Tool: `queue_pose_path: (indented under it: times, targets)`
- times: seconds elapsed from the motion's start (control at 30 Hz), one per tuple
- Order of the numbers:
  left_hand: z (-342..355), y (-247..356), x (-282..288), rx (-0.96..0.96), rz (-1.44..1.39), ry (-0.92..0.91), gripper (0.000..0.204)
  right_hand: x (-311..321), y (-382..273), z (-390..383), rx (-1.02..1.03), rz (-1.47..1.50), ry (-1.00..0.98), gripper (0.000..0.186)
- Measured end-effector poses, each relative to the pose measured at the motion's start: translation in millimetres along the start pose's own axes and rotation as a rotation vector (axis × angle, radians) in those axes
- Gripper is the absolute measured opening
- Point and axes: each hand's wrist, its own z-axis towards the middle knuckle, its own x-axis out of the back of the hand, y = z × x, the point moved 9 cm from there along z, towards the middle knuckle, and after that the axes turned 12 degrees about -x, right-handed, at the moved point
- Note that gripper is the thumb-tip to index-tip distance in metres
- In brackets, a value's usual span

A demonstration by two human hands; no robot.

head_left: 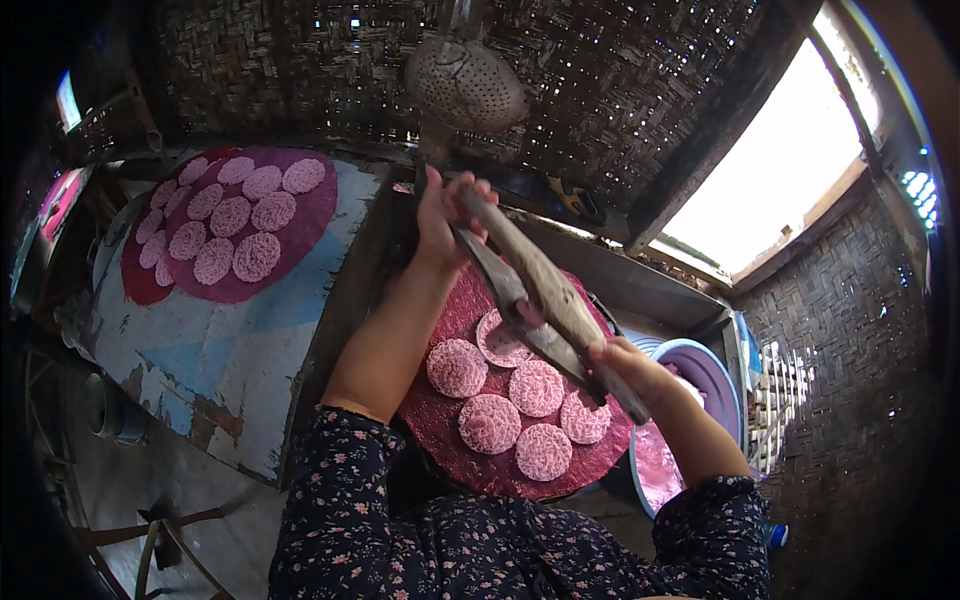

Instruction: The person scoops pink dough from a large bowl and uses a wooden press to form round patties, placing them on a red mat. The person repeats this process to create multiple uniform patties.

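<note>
A wooden hand press [545, 272], made of two long worn bars with something pink at its middle, slants across in front of me. My left hand [450, 222] is closed round its upper far end, thumb sticking up. At the lower right end, my right hand [635, 377] grips the bars. Beneath the press lies a round dark-red mat [422, 412] bearing several pink discs of squiggly strands [490, 424]. One disc [500, 338], close under the press, is partly hidden by it.
A blue-rimmed tub [738, 385] with pink dough [660, 468] stands right of the mat. On a worn blue-white table [300, 375] at left, more pink discs [256, 257] lie on a purplish mat [315, 215]. A perforated ladle [465, 85] hangs on the woven wall ahead.
</note>
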Motion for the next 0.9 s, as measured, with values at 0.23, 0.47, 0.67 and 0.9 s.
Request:
queue_pose_path:
  times: [0.23,0.47,0.67,0.9]
  targets:
    - [20,62,-46,-0.181,0.555,0.173,0.085,-6,-67,-33,0.329,-0.009,-0.107,0.051]
    - [-62,16,-52,0.019,1.301,-0.576,0.056,-22,-68,15,0.435,0.177,-0.071,0.053]
    - [-117,67,-15,0.142,0.461,0.109,0.027,-55,-72,62,0.752,-1.192,0.560,0.064]
    - [-161,146,-29,0.429,0.898,0.091,0.018,-55,-41,73,0.634,-1.483,0.569,0.068]
